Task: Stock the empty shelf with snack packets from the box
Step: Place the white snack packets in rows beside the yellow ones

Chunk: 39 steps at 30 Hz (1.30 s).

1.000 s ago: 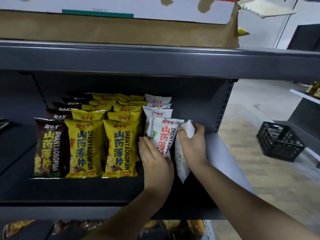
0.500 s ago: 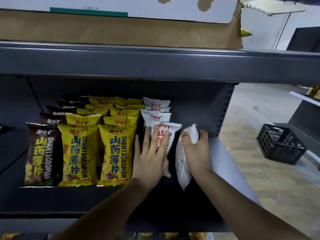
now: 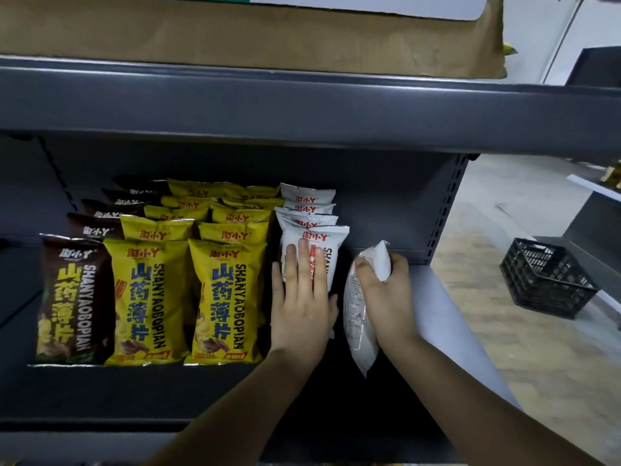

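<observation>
A: Your left hand [image 3: 302,307] is flat on the front white packet [image 3: 331,250], fingers straight and together, palm down on its face, thumb out to the right. No grip there, it's just pressing. Forearm comes up from bottom centre.

B: And your right hand [image 3: 386,297]?

A: Right grip's closed round the top of a loose white packet [image 3: 358,317], thumb on the near side, fingers curled behind. Pkt hangs edge-on, back side to you, bottom corner pointing down over the shelf [image 3: 100,391], just right of the white row. Can't tell if it touches the shelf. Wrist is bent in, forearm runs from bottom right.

B: Count for you?

A: Four rows, front to back. Brown row [image 3: 72,297] far left: approx 5 tops showing, the back ones dark. Two yellow rows: left yellow row [image 3: 148,297] about 5, right yellow row [image 3: 223,297] about 5, back ones overlap so not certain. White row [image 3: 307,200]: 4 standing, incl. the one under your palm. Plus 1 in your right hand, so 5 white.

B: Anything else?

A: Cardboard box [image 3: 235,35] sits on the shelf above. Black crate [image 3: 547,277] on the floor at right, well apart from you. The part of the shelf to the right of the white row is bare.
</observation>
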Each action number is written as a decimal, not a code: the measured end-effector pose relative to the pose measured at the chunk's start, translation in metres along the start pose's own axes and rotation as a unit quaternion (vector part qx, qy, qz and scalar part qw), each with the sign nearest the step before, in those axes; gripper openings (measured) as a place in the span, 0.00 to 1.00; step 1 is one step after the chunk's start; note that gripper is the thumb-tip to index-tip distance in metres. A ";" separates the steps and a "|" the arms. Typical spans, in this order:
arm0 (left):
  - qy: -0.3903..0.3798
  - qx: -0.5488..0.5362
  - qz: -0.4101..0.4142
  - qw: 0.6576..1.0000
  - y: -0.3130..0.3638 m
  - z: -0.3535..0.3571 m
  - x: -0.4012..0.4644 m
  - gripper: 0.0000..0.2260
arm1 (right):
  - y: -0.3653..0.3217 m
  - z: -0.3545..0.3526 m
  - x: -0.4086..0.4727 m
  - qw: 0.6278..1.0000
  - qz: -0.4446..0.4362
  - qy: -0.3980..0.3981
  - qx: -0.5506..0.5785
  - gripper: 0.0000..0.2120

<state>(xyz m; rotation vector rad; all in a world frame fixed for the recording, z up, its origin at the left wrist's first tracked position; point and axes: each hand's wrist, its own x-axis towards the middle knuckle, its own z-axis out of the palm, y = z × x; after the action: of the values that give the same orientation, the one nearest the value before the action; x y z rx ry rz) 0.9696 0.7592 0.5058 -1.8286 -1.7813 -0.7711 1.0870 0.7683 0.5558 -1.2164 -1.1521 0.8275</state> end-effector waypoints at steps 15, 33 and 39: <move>-0.071 -0.057 0.056 0.994 0.009 -0.051 -0.023 0.33 | -0.019 0.000 -0.014 0.999 -0.034 0.027 -0.002 0.17; -0.177 -0.474 -0.104 0.856 -0.033 -0.077 -0.031 0.27 | -0.026 -0.003 -0.047 0.968 0.008 -0.248 -0.047 0.13; -0.154 -0.322 -0.097 0.929 -0.028 -0.081 -0.046 0.32 | -0.019 0.031 -0.046 0.988 0.048 -0.138 -0.057 0.29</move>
<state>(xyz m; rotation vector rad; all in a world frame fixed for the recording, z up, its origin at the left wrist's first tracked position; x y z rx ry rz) 0.9358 0.6718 0.5326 -2.3065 -2.0957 -1.3313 1.0436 0.7299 0.5632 -1.2869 -1.3883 1.0374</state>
